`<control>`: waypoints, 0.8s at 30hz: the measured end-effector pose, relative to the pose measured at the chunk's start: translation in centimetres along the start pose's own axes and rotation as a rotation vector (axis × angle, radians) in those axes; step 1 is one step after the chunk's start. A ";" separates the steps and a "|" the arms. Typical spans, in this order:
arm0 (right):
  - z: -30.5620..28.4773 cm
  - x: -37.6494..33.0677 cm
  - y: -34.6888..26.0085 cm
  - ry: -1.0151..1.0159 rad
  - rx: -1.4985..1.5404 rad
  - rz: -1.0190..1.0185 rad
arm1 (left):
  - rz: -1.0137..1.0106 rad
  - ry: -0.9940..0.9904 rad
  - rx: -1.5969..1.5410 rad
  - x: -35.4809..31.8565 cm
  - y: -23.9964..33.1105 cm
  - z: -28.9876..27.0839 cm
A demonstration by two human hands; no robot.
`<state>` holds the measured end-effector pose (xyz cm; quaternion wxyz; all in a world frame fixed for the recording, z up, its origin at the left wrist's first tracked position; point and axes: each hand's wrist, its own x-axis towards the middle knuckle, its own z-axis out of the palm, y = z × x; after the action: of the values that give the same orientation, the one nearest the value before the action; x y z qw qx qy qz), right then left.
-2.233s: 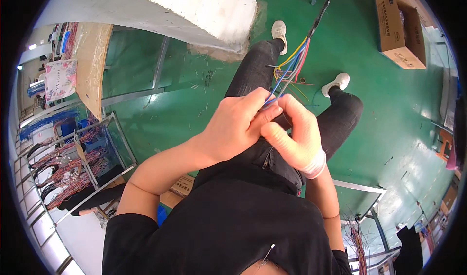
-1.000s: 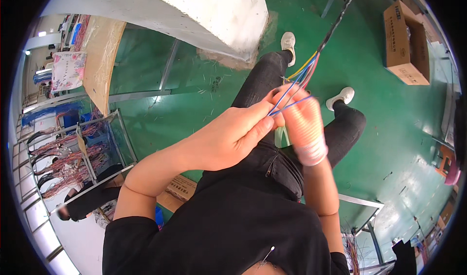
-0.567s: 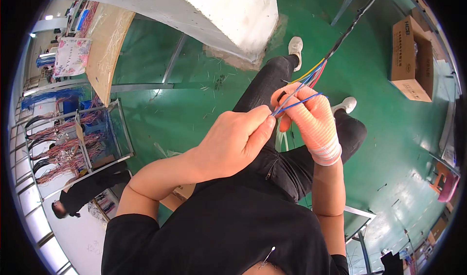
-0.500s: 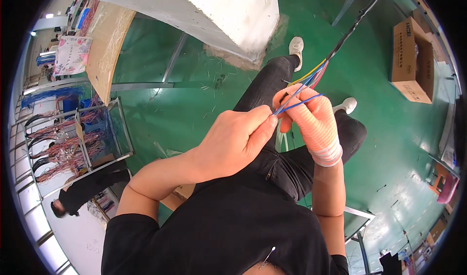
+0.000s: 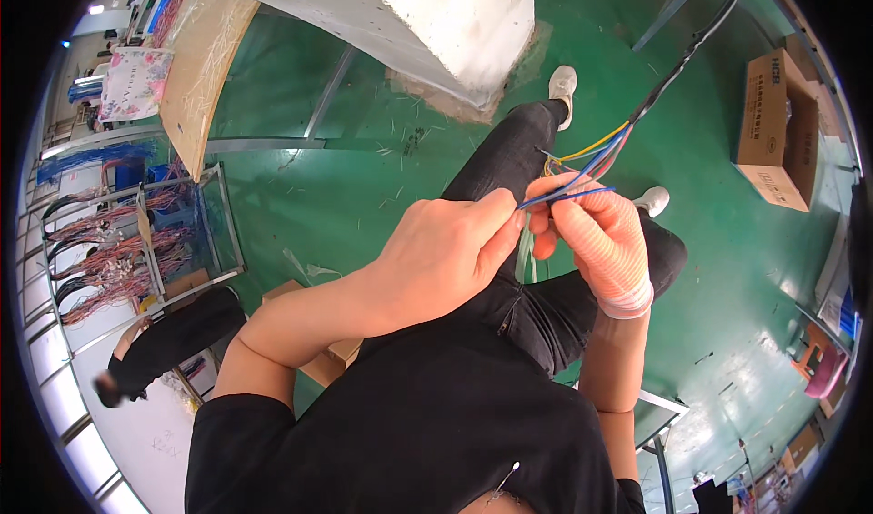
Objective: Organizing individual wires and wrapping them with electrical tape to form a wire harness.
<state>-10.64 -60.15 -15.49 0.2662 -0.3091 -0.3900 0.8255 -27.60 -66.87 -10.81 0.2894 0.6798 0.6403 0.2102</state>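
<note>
Blue wire (image 5: pixel 593 192) is pinched between the thumb and forefinger of the left hand (image 5: pixel 450 255), right of the frame's centre. Beside it, coloured wires (image 5: pixel 607 154) are held in the curled grip of the gloved right hand (image 5: pixel 596 236); exactly which cannot be told. At upper right, a black cable (image 5: pixel 670 77) is joined to them.

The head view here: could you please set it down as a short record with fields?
Left hand: bare, thumb and forefinger pinching blue wires
Right hand: in a pinkish ribbed glove, fingers curled at the same wires; how firmly cannot be told
Cable: black, running down from the upper edge, coloured wires fanning from its end
Floor: green
Right side: open cardboard box
Left side: another person in black
</note>
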 end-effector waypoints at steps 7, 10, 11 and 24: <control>1.2 0.5 0.3 0.193 -0.108 0.031 | 0.024 -0.004 0.077 0.2 -0.7 0.3; 0.9 0.5 0.3 0.213 -0.039 0.033 | -0.339 -0.366 -0.536 0.9 -0.8 -1.5; 0.8 0.5 0.4 0.214 -0.040 0.036 | -0.489 -0.459 -0.936 0.9 -1.7 -1.4; 1.1 0.1 -0.1 0.254 -0.114 0.050 | -0.538 -0.577 -1.062 1.9 -1.9 -2.0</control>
<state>-11.43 -60.57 -14.93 0.2748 -0.4353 -0.3914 0.7628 -30.15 -64.72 -10.76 0.7876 0.2902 0.4939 0.2271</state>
